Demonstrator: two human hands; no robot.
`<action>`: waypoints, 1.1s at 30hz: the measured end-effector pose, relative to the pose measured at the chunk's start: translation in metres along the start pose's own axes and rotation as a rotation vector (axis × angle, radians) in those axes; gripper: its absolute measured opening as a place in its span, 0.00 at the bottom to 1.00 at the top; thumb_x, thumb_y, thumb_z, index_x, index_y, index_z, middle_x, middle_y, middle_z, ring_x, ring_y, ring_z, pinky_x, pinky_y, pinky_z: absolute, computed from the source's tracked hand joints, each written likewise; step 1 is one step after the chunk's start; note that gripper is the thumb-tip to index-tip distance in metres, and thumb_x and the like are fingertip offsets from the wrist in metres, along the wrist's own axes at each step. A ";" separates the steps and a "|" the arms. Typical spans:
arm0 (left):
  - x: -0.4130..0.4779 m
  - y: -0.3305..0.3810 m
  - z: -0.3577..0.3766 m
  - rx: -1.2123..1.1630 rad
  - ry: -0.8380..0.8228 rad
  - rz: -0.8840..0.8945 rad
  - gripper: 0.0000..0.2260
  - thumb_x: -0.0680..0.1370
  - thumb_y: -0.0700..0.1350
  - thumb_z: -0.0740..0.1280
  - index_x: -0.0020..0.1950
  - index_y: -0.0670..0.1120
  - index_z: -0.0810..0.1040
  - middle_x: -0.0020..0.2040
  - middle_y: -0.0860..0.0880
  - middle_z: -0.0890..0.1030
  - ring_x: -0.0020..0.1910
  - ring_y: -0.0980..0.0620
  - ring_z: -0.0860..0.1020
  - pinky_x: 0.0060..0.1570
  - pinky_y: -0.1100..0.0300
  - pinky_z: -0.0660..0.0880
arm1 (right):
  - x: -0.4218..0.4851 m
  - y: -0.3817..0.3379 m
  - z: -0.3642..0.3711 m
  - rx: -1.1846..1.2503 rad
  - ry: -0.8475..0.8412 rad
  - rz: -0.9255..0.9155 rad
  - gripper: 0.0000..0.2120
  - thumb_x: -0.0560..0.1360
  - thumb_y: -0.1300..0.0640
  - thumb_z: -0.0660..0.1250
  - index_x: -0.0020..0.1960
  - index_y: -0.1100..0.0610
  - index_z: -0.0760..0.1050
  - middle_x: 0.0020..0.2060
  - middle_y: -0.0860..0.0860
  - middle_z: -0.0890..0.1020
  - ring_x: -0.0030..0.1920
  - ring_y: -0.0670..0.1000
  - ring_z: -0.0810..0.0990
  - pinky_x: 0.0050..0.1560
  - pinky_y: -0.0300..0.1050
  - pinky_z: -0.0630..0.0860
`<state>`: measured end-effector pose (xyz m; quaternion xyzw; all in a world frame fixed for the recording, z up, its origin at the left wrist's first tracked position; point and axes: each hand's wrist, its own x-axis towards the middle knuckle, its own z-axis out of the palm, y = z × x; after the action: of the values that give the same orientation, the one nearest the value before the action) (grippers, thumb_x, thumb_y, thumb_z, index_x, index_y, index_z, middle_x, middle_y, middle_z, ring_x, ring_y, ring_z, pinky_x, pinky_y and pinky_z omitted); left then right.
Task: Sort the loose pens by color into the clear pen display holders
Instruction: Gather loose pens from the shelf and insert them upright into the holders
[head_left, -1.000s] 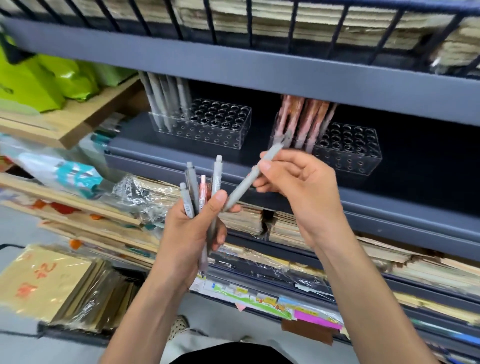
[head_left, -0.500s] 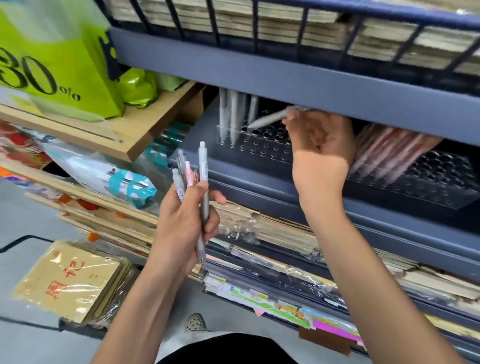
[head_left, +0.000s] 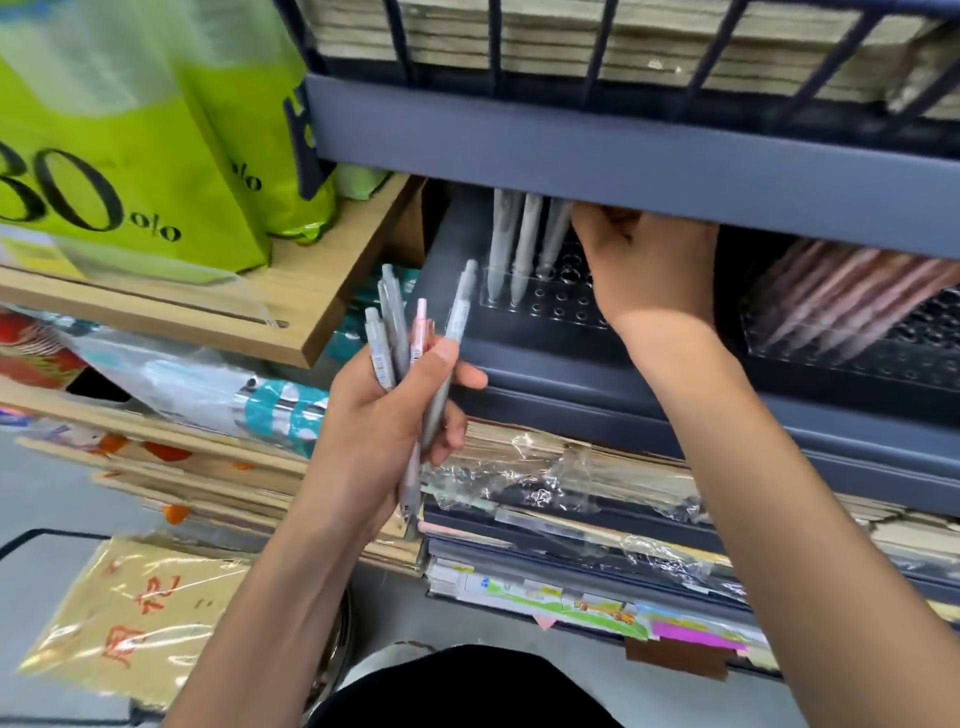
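My right arm reaches up and forward, the wrist bent, so that my right hand goes in under the front edge of the upper shelf; its fingers are curled and their tips sit just beside the top of the nearest standing pen; I cannot tell whether they pinch that pen or only touch it. Below the hand stands a clear holder on the dark shelf; three grey pens stand in its left end, tips down, tilted a little; the holes beside them show bare.

My left arm comes up from below; my left hand is closed round a bunch of loose pens, held upright with the button ends up; the thumb presses across one long grey pen; a pink pen sits between it and the other grey ones.

To the right, well apart, a second holder carries pink pens, blurred and leaning; under the dark shelf lie stacks of wrapped paper; a green bag stands on a wooden board at the left.
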<state>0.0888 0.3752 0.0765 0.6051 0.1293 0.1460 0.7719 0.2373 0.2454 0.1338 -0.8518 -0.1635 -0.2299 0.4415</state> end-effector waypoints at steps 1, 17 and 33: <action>0.001 0.001 -0.001 0.004 -0.017 -0.003 0.18 0.79 0.50 0.66 0.47 0.34 0.79 0.28 0.49 0.80 0.23 0.52 0.73 0.21 0.64 0.68 | 0.001 0.000 0.002 -0.027 0.008 -0.007 0.11 0.76 0.55 0.66 0.54 0.61 0.79 0.55 0.58 0.82 0.62 0.60 0.75 0.67 0.47 0.61; 0.009 -0.007 -0.005 -0.031 -0.307 -0.025 0.11 0.78 0.54 0.67 0.46 0.48 0.83 0.45 0.41 0.86 0.24 0.49 0.77 0.20 0.62 0.69 | -0.069 -0.018 -0.018 0.508 -0.352 0.286 0.02 0.73 0.57 0.73 0.42 0.54 0.83 0.31 0.42 0.81 0.30 0.39 0.73 0.31 0.32 0.69; 0.012 -0.015 -0.005 -0.044 -0.265 -0.086 0.17 0.78 0.55 0.67 0.35 0.48 0.81 0.30 0.36 0.72 0.19 0.52 0.67 0.20 0.65 0.63 | -0.071 -0.012 -0.037 0.755 -0.277 0.277 0.09 0.75 0.68 0.68 0.54 0.60 0.79 0.42 0.56 0.85 0.37 0.50 0.82 0.40 0.41 0.79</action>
<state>0.0993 0.3808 0.0610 0.5958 0.0489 0.0345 0.8009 0.1626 0.2161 0.1231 -0.6670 -0.1779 0.0242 0.7231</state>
